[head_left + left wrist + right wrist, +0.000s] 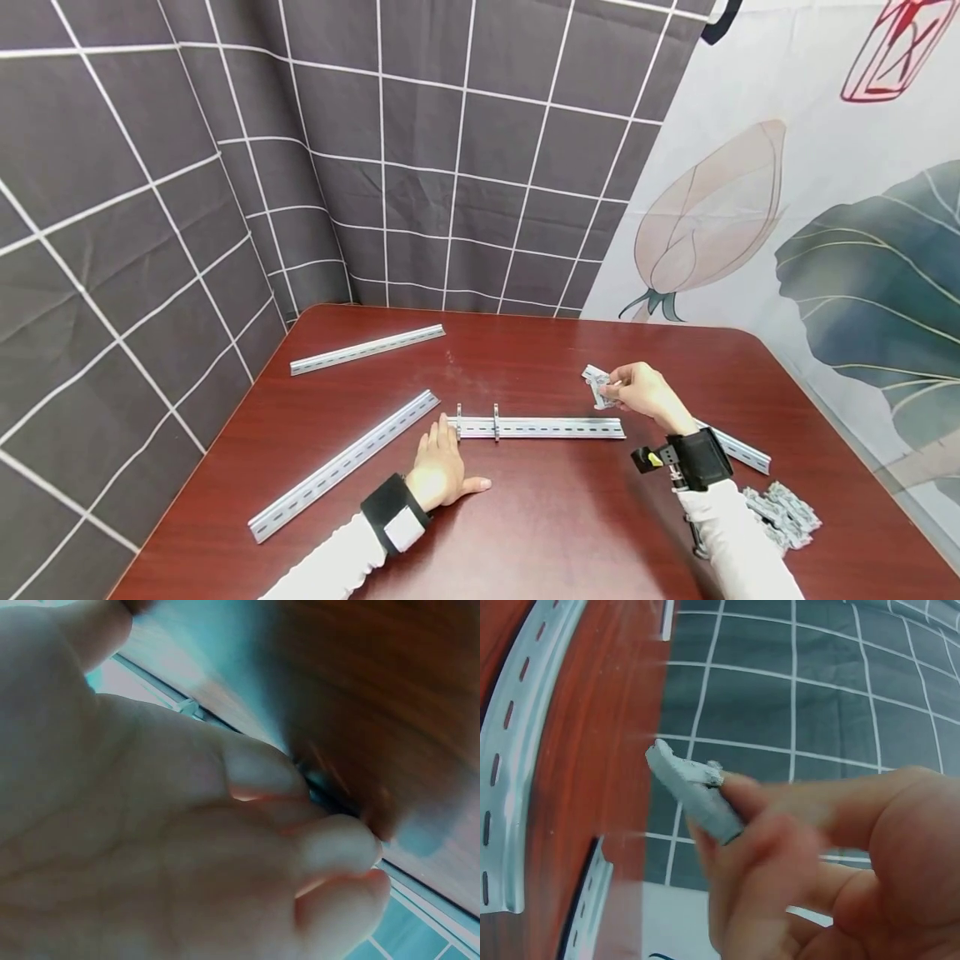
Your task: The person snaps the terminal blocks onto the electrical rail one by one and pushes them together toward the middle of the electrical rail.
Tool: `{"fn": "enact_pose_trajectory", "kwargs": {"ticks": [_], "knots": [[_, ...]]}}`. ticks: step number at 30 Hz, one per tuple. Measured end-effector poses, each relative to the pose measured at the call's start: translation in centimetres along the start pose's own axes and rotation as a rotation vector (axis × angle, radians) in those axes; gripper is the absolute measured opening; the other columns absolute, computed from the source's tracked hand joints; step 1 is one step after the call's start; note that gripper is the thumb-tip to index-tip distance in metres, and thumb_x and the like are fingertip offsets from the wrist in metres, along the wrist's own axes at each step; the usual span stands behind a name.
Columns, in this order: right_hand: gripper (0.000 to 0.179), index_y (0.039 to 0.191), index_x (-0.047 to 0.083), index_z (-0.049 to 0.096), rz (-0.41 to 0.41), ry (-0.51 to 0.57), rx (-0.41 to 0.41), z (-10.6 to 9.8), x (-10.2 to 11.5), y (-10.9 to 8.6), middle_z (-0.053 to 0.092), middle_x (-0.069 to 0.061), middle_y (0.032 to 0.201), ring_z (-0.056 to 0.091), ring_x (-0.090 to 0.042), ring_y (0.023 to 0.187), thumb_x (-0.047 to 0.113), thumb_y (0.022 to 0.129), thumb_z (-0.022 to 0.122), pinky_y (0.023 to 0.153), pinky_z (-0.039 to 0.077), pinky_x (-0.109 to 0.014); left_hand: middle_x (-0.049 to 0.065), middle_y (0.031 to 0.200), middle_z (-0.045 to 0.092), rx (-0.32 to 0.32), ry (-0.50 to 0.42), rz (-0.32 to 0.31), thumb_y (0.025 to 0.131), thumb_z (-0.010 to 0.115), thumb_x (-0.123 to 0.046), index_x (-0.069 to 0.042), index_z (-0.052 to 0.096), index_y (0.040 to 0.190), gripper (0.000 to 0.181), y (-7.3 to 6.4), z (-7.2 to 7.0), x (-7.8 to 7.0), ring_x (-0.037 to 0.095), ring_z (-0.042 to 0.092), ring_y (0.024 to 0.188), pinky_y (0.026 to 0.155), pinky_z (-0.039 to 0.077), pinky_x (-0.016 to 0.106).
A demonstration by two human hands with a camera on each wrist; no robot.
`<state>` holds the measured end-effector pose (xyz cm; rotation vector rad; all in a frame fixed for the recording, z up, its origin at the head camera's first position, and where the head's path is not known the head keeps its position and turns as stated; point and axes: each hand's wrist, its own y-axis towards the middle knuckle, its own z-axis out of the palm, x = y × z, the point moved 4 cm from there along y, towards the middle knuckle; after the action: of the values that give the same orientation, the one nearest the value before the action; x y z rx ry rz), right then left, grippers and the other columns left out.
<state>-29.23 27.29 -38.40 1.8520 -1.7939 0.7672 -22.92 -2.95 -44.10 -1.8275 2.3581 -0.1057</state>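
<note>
A slotted metal mounting rail (562, 428) lies crosswise mid-table, with two thin upright grey clips (497, 423) fitted across its left part. At that rail's left end rests my left hand (437, 471), fingers extended and thumb spread; in the left wrist view its palm (150, 825) fills much of the picture. Beyond the rail's right end, my right hand (647, 392) pinches a small grey plastic clip (694, 795) between thumb and fingers. The clip is held above the table, its far part hidden by the fingertips.
Another slotted rail (738, 450) passes beneath the right hand and wrist. A long rail (345, 467) slants at the left, and a shorter one (367, 349) lies at the back left. Several grey clips (783, 515) are heaped beside the right forearm. Grid-patterned cloth (420, 167) hangs behind the table.
</note>
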Motion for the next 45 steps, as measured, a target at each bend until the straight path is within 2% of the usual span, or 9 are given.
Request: {"fn": "enact_pose_trajectory", "kwargs": {"ticks": [6, 9, 15, 22, 25, 31, 34, 39, 45], "knots": [[0.017, 0.080, 0.001, 0.061, -0.053, 0.011, -0.026, 0.6, -0.1, 0.1, 0.064, -0.008, 0.072, 0.061, -0.019, 0.069, 0.016, 0.089, 0.065, 0.060, 0.048, -0.029, 0.023, 0.152, 0.033, 0.003, -0.008, -0.009, 0.079, 0.065, -0.063, 0.007, 0.043, 0.140, 0.095, 0.1, 0.2, 0.0, 0.034, 0.037, 0.140, 0.114, 0.031, 0.041], [0.020, 0.081, 0.000, 0.049, -0.141, 0.198, 0.019, 1.0, -0.1, 0.2, 0.064, -0.010, 0.083, 0.068, -0.019, 0.078, 0.011, 0.094, 0.058, 0.073, 0.058, -0.034, 0.023, 0.153, 0.033, 0.002, -0.008, -0.013, 0.079, 0.065, -0.063, 0.007, 0.043, 0.140, 0.096, 0.2, 0.3, 0.0, 0.034, 0.037, 0.140, 0.115, 0.031, 0.041], [0.018, 0.085, 0.002, 0.042, -0.312, 0.695, 0.165, 1.4, 0.5, 0.5, 0.070, -0.011, 0.100, 0.072, -0.027, 0.095, 0.009, 0.099, 0.052, 0.084, 0.056, -0.039, 0.023, 0.153, 0.032, 0.001, -0.026, -0.024, 0.078, 0.066, -0.063, 0.006, 0.042, 0.141, 0.096, 0.2, 0.4, 0.0, 0.034, 0.037, 0.140, 0.115, 0.030, 0.041], [0.010, 0.094, 0.003, 0.050, -0.320, 0.801, 0.131, 0.7, 1.3, 0.5, 0.072, -0.006, 0.099, 0.073, -0.017, 0.090, 0.011, 0.098, 0.055, 0.077, 0.057, -0.026, 0.023, 0.153, 0.033, -0.004, -0.020, -0.024, 0.079, 0.065, -0.063, 0.006, 0.043, 0.140, 0.095, 0.1, 0.4, -0.1, 0.034, 0.038, 0.139, 0.115, 0.031, 0.041], [0.018, 0.094, 0.000, 0.049, -0.265, 0.662, 0.052, 0.6, 1.2, 0.6, 0.067, 0.001, 0.090, 0.071, -0.010, 0.083, 0.016, 0.098, 0.056, 0.075, 0.057, -0.025, 0.023, 0.153, 0.033, -0.009, -0.024, -0.020, 0.079, 0.065, -0.063, 0.007, 0.043, 0.141, 0.096, 0.2, 0.3, -0.1, 0.034, 0.037, 0.139, 0.115, 0.030, 0.042], [0.022, 0.074, 0.009, 0.052, -0.103, -0.079, -0.144, 1.6, 0.4, -0.3, 0.047, 0.003, 0.063, 0.044, -0.013, 0.058, 0.019, 0.090, 0.062, 0.053, 0.034, -0.027, 0.024, 0.152, 0.033, -0.012, -0.046, -0.014, 0.079, 0.066, -0.061, 0.008, 0.042, 0.140, 0.096, 0.1, 0.2, -0.1, 0.036, 0.037, 0.139, 0.115, 0.030, 0.043], [0.027, 0.062, 0.011, 0.049, -0.083, -0.293, -0.175, 2.8, 0.3, -0.8, 0.047, 0.002, 0.056, 0.046, -0.017, 0.054, 0.016, 0.083, 0.066, 0.051, 0.033, -0.028, 0.024, 0.152, 0.033, -0.011, -0.046, -0.017, 0.079, 0.066, -0.061, 0.008, 0.042, 0.140, 0.096, 0.1, 0.2, 0.0, 0.036, 0.037, 0.139, 0.115, 0.030, 0.043], [0.036, 0.054, 0.015, 0.040, -0.085, -0.420, -0.223, 4.3, 0.5, -1.2, 0.038, 0.003, 0.051, 0.042, -0.016, 0.049, 0.011, 0.082, 0.063, 0.045, 0.026, -0.026, 0.024, 0.152, 0.033, -0.020, -0.037, -0.015, 0.079, 0.066, -0.062, 0.007, 0.043, 0.140, 0.095, 0.0, 0.1, 0.0, 0.036, 0.038, 0.139, 0.115, 0.030, 0.042], [0.046, 0.048, 0.018, 0.028, -0.134, -0.392, -0.244, 4.3, 0.8, -1.5, 0.020, 0.009, 0.048, 0.024, -0.011, 0.048, 0.007, 0.081, 0.057, 0.049, 0.015, -0.025, 0.024, 0.152, 0.034, -0.013, -0.026, -0.011, 0.079, 0.065, -0.063, 0.008, 0.043, 0.140, 0.095, 0.0, 0.1, 0.0, 0.036, 0.038, 0.139, 0.115, 0.030, 0.043]]}}
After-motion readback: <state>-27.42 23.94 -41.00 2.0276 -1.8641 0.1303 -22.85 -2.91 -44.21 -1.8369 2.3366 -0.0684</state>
